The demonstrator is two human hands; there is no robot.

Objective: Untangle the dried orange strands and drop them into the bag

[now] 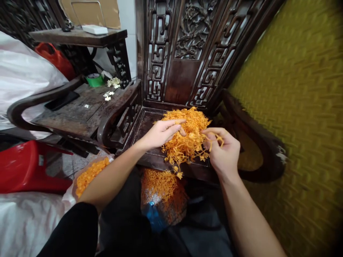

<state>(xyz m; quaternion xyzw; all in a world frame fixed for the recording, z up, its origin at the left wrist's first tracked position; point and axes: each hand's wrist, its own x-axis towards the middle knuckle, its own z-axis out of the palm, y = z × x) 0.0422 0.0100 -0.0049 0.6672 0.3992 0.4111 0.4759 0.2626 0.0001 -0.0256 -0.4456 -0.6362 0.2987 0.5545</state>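
A heap of orange, branched, plastic-looking pieces (187, 150) lies on the dark carved wooden chair seat (146, 125). Over the left side of this heap, my left hand (166, 132) reaches in with its fingers stretched out and apart, touching or just above the strands. At the heap's right side, my right hand (223, 148) is closed, pinching an orange branched strand (218, 138) that loops out past the fingers. Whether that strand is still tangled with the heap I cannot tell. Some pieces hang over the seat's front edge.
Below the seat, between my legs, sits a clear bag of similar orange pieces (160, 184). Another bag of orange bits (91, 175) stands left, near a red plastic stool (29, 167). A wooden side chair holds green tape (95, 80) and small pale flower-shaped pieces (108, 95).
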